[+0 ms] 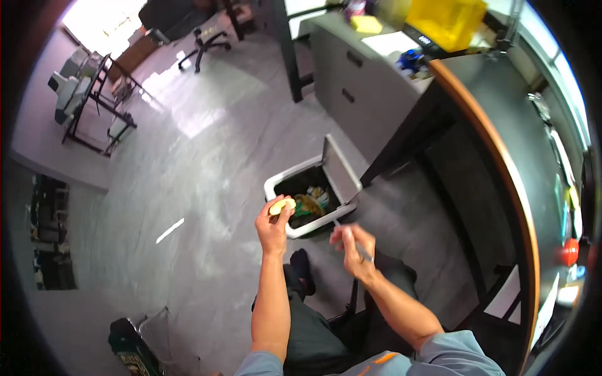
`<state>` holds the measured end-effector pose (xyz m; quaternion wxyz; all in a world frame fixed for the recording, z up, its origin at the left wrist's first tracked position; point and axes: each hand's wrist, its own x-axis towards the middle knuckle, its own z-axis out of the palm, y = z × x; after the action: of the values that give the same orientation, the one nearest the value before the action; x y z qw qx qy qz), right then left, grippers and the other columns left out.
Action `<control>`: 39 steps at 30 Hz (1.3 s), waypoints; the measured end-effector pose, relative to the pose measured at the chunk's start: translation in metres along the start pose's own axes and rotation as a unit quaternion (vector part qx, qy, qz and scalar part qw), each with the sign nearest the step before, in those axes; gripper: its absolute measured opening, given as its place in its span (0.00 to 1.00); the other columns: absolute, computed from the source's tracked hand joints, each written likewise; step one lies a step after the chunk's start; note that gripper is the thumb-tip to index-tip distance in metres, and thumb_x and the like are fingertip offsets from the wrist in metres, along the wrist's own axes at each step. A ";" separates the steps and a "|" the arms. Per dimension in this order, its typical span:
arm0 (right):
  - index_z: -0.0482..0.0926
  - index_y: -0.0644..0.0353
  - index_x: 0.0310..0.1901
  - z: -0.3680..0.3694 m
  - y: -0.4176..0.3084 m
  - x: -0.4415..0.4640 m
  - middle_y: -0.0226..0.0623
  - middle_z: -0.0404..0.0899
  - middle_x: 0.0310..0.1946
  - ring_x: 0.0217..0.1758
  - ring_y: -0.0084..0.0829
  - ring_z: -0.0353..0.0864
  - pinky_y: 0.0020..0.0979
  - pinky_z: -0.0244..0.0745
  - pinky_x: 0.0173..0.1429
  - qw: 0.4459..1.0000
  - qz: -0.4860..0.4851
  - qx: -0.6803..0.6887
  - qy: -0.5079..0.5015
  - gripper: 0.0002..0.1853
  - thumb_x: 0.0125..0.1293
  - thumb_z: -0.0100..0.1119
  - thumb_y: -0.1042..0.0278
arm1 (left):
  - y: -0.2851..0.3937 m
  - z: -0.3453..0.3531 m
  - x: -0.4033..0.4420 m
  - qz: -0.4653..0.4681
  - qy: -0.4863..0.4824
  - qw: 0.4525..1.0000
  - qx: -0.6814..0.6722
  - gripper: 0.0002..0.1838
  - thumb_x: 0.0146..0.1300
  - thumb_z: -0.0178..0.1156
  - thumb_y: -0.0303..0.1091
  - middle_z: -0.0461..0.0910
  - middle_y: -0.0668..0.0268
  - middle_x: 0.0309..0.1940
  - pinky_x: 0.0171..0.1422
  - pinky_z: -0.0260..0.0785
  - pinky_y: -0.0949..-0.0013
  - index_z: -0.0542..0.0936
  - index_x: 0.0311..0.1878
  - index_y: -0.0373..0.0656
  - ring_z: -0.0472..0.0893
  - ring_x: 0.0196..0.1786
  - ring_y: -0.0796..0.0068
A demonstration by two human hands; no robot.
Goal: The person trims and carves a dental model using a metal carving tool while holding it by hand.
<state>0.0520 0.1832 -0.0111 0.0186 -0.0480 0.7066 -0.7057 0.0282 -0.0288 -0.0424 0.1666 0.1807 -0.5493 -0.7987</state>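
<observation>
My left hand [272, 230] is closed around a pale yellow, rounded piece of food [282, 206], pinched between thumb and fingers over the near left rim of a trash bin [271, 187]. To the right, my right hand [355, 249] grips a slim grey tool [365, 253]. A thin tip juts out past the fingers toward the bin; motion blur hides whether it is a knife or a peeler. The bin's hinged lid [342, 170] stands raised on the right side. Inside lies mixed waste [311, 202], with green, yellow and whitish bits in a dark liner.
On the right a dark desk [495, 106] with an orange-brown edge curves close by. Behind the bin is a grey drawer cabinet [351, 75] carrying a yellow container [445, 24]. An office chair [204, 45] and a black metal frame [100, 103] stand farther back on the grey floor.
</observation>
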 end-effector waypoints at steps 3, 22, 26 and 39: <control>0.84 0.68 0.38 -0.047 -0.012 -0.060 0.42 0.84 0.29 0.28 0.32 0.84 0.31 0.78 0.35 0.989 -0.062 -0.131 -0.018 0.11 0.77 0.56 0.72 | -0.016 -0.007 -0.019 -0.025 0.023 0.999 -0.021 0.18 0.70 0.67 0.24 0.85 0.54 0.52 0.58 0.82 0.66 0.78 0.60 0.30 0.85 0.53 0.68; 0.84 0.65 0.46 -0.144 -0.124 -0.255 0.43 0.87 0.42 0.40 0.30 0.87 0.28 0.82 0.38 0.987 -0.162 0.000 -0.011 0.11 0.63 0.72 0.75 | 0.116 0.075 -0.374 -0.053 -0.203 0.976 0.056 0.14 0.68 0.67 0.20 0.86 0.52 0.52 0.48 0.83 0.74 0.76 0.54 0.34 0.87 0.47 0.75; 0.83 0.66 0.47 -0.159 -0.141 -0.281 0.49 0.87 0.46 0.44 0.33 0.89 0.28 0.86 0.42 0.979 -0.186 0.049 -0.064 0.16 0.58 0.76 0.78 | 0.131 0.082 -0.407 -0.051 -0.224 0.970 0.078 0.15 0.67 0.67 0.18 0.85 0.53 0.51 0.51 0.84 0.73 0.77 0.55 0.32 0.87 0.49 0.74; 0.85 0.65 0.43 -0.161 -0.147 -0.323 0.50 0.89 0.43 0.41 0.28 0.89 0.25 0.85 0.43 0.975 -0.152 0.158 -0.028 0.12 0.58 0.77 0.80 | 0.139 0.083 -0.444 -0.038 -0.281 0.959 -0.002 0.18 0.66 0.66 0.15 0.83 0.50 0.55 0.62 0.81 0.70 0.76 0.58 0.29 0.86 0.56 0.69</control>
<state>0.3643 0.3739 0.1226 -0.0615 -0.1708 0.5697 -0.8015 0.3888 0.1977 0.1628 -0.0245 -0.0309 -0.5648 -0.8243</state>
